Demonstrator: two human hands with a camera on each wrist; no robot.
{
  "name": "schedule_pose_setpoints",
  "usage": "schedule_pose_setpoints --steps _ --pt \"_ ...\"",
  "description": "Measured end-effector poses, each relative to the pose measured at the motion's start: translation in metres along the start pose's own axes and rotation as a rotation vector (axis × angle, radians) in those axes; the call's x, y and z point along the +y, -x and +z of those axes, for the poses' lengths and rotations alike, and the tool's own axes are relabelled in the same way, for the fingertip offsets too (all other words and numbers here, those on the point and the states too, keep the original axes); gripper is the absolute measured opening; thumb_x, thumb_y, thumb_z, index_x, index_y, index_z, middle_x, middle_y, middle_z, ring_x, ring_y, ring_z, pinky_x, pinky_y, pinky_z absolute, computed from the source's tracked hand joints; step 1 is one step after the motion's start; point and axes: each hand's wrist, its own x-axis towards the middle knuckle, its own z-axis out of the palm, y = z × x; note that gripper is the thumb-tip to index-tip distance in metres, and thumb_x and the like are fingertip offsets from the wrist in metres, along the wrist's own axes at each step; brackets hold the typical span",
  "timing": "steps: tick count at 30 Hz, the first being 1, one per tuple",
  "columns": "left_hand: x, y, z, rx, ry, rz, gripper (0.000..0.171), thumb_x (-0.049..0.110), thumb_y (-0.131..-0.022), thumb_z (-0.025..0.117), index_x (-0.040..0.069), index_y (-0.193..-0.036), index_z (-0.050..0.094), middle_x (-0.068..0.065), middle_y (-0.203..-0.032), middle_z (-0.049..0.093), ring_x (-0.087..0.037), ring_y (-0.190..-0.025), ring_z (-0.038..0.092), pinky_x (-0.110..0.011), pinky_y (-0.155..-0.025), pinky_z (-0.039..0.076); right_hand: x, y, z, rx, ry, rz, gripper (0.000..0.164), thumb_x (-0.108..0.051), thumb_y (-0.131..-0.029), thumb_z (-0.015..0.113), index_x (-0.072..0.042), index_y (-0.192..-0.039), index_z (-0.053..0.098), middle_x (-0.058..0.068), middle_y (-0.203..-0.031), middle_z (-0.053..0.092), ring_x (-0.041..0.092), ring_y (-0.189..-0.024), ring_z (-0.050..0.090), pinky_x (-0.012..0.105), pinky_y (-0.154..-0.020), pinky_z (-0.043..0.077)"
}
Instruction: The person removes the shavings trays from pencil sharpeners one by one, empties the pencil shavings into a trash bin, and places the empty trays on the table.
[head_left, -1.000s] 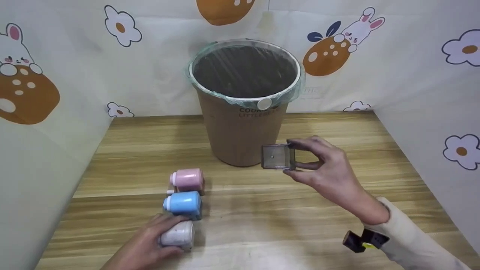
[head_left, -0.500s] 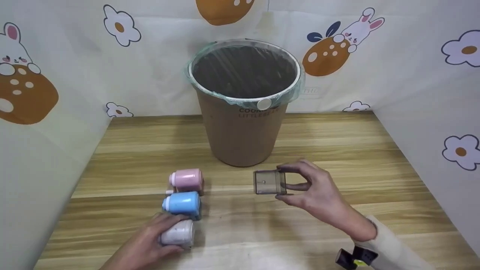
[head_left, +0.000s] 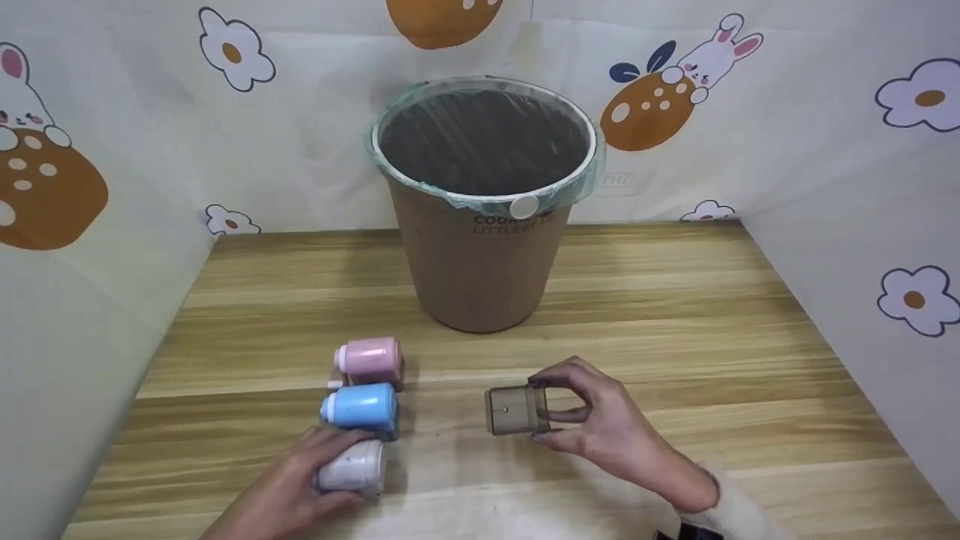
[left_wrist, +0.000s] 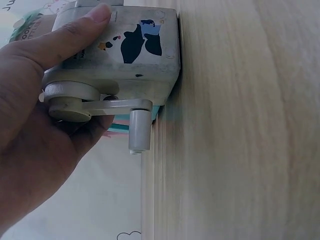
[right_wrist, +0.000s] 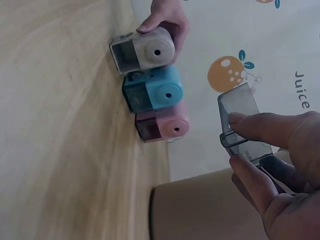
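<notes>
My left hand (head_left: 289,480) grips a white crank pencil sharpener (head_left: 354,469) standing on the table at the front left. In the left wrist view, its crank handle (left_wrist: 140,131) and a penguin sticker on its side show. In the right wrist view, a rectangular opening (right_wrist: 127,56) is visible low on its front. My right hand (head_left: 611,435) pinches a clear smoky plastic shavings drawer (head_left: 514,410) between thumb and fingers, apart from the sharpener and to its right. No shavings can be made out in the drawer.
A blue pencil sharpener (head_left: 364,406) and a pink pencil sharpener (head_left: 373,356) stand in a row behind the white one. Behind them, a brown trash bin (head_left: 480,262) with a green liner stands on the wooden table (head_left: 675,300). Printed cloth walls (head_left: 322,150) enclose the back and sides.
My right hand has carried the shavings drawer away from the bin, toward the front and a little left. My left hand keeps its grip on the white sharpener.
</notes>
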Motion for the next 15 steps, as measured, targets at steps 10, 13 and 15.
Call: schedule_pose_setpoints --steps 10,13,15 --pt "-0.002 -0.001 0.000 -0.019 0.018 -0.029 0.064 0.038 -0.074 0.086 0.024 -0.132 0.063 -0.004 -0.131 0.064 -0.022 -0.123 0.056 -0.031 -0.097 0.051 0.022 0.013 0.016 -0.017 -0.094 0.089 0.058 0.002 -0.069 0.087 0.002 -0.121 0.061 0.018 -0.124 0.058 0.043 -0.119 0.059 0.028 -0.089 0.059" --pt "-0.004 0.000 0.001 -0.011 0.018 -0.010 0.065 0.037 -0.073 0.087 0.022 -0.131 0.063 -0.006 -0.130 0.064 -0.022 -0.123 0.057 -0.031 -0.098 0.051 0.028 0.017 0.018 -0.008 -0.081 0.112 0.059 0.003 -0.068 0.087 0.001 -0.120 0.062 0.019 -0.124 0.058 0.042 -0.117 0.060 0.027 -0.088 0.059" --pt "-0.005 0.001 0.001 -0.006 0.016 0.001 0.066 0.036 -0.072 0.088 0.021 -0.131 0.064 -0.007 -0.130 0.065 -0.024 -0.123 0.058 -0.034 -0.097 0.052 0.032 0.019 0.019 -0.002 -0.044 0.128 0.058 0.001 -0.067 0.088 -0.001 -0.119 0.063 0.017 -0.122 0.060 0.040 -0.115 0.061 0.025 -0.087 0.060"
